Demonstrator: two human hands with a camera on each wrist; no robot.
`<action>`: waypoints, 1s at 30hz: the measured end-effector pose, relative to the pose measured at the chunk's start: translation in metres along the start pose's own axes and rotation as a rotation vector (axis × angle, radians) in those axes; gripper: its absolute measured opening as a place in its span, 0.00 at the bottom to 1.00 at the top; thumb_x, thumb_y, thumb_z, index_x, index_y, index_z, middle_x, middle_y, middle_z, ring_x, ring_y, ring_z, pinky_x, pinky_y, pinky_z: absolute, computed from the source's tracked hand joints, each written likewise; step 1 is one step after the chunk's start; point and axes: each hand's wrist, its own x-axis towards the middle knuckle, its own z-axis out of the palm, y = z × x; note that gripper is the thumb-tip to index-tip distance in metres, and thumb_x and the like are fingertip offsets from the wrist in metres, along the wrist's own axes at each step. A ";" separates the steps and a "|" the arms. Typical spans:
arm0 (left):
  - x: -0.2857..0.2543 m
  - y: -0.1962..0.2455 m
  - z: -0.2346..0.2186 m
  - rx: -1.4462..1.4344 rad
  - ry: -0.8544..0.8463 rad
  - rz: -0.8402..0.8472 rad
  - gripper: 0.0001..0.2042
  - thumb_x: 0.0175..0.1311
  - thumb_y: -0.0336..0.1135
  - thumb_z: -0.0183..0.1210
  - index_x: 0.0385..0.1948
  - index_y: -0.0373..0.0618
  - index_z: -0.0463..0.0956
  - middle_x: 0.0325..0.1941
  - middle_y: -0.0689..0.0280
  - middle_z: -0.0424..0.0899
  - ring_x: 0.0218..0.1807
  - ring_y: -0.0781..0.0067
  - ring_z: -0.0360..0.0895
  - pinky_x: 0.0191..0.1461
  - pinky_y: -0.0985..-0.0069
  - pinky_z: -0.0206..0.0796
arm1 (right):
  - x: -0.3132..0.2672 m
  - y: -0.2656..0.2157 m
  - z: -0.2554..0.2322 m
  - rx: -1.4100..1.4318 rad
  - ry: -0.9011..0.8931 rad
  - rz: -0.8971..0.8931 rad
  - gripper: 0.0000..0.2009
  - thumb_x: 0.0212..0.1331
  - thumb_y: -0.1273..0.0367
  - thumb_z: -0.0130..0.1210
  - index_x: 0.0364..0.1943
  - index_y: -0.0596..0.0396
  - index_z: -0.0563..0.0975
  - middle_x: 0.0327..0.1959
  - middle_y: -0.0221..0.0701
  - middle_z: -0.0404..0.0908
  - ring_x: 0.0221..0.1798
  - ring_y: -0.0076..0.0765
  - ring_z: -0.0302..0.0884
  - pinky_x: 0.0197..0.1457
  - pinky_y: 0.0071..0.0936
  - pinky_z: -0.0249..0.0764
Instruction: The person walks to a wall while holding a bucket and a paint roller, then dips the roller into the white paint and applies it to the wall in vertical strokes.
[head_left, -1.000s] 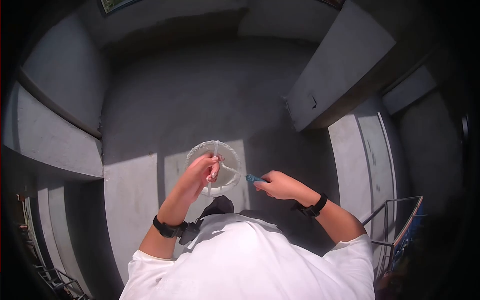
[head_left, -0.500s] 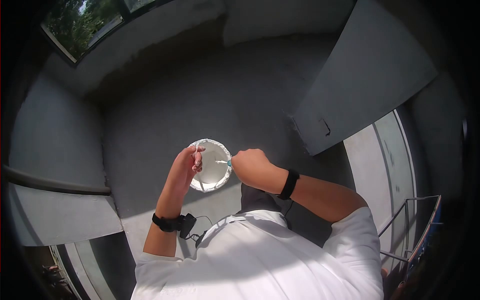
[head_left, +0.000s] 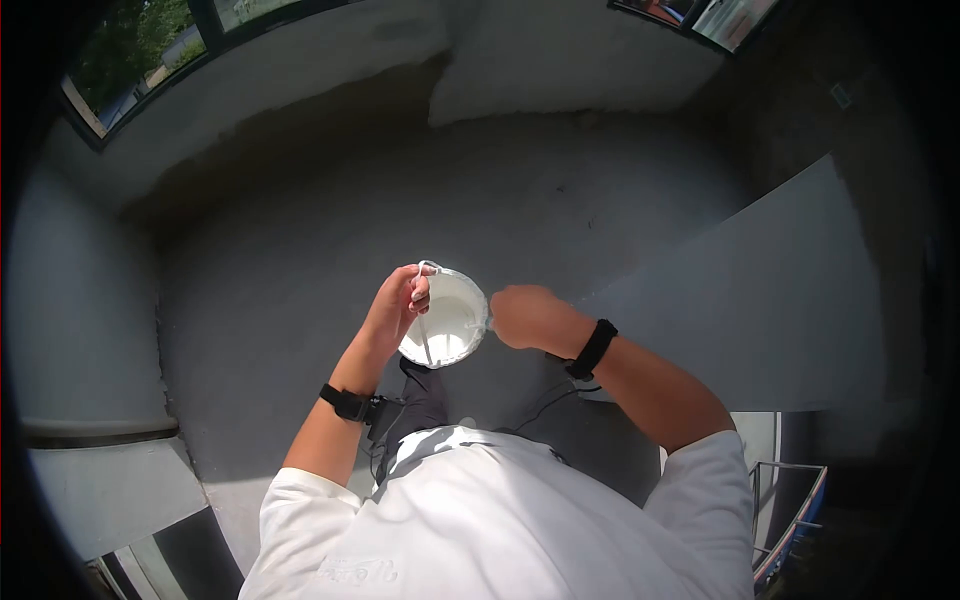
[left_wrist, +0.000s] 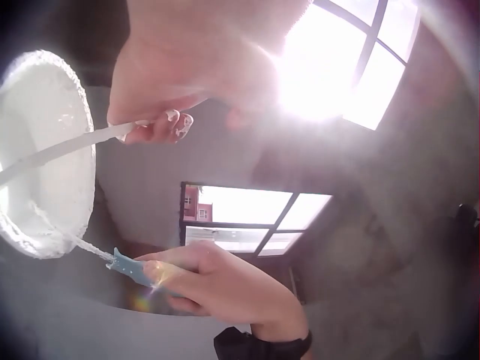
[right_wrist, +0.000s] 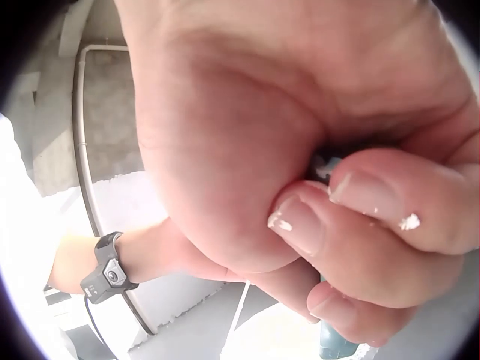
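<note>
My left hand (head_left: pixel 402 295) grips the pale strap handle (head_left: pixel 425 335) of a round white bucket (head_left: pixel 484 308). White material coats the bucket's rim and inside. At the bucket's right side is my right hand (head_left: pixel 535 318), back turned up, with its fingers curled round a teal-handled tool (left_wrist: pixel 131 270). That tool has a thin, white-crusted shaft (left_wrist: pixel 91 247) reaching over the rim into the bucket in the left wrist view; its far end is hidden. White specks mark the fingertips (right_wrist: pixel 300 225) in the right wrist view, where the palm covers most of the teal grip.
Grey floor (head_left: pixel 330 240) spreads ahead under the bucket, bounded by grey plastered walls (head_left: pixel 560 60). Windows (head_left: pixel 150 60) stand at the far left and far right. A metal frame with a blue panel (head_left: pixel 800 530) is at the lower right, and a rail (head_left: pixel 100 437) at the left.
The view of the room has shifted, and the bucket has moved from sunlit floor over shaded floor. My right hand has come closer to the rim and turned back-up, hiding the teal grip.
</note>
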 end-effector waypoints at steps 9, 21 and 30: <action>0.211 0.042 0.028 0.043 -0.091 -0.187 0.15 0.74 0.45 0.48 0.45 0.43 0.74 0.23 0.77 0.63 0.26 0.84 0.58 0.37 0.82 0.55 | 0.072 0.147 -0.087 0.080 -0.006 0.150 0.14 0.70 0.60 0.55 0.36 0.57 0.82 0.31 0.43 0.84 0.35 0.55 0.82 0.40 0.49 0.77; 0.245 0.088 0.052 0.102 -0.115 -0.128 0.16 0.73 0.45 0.45 0.45 0.42 0.75 0.23 0.76 0.61 0.26 0.83 0.58 0.40 0.79 0.56 | 0.076 0.202 -0.006 0.165 0.721 -0.018 0.11 0.59 0.68 0.62 0.44 0.49 0.77 0.33 0.32 0.80 0.35 0.44 0.80 0.38 0.41 0.76; 0.263 0.101 0.118 0.191 -0.085 -0.107 0.17 0.71 0.44 0.42 0.47 0.42 0.74 0.24 0.77 0.61 0.27 0.83 0.58 0.39 0.80 0.55 | 0.078 0.280 -0.051 0.073 0.486 -0.092 0.09 0.57 0.68 0.63 0.39 0.51 0.75 0.29 0.33 0.78 0.31 0.43 0.81 0.32 0.39 0.76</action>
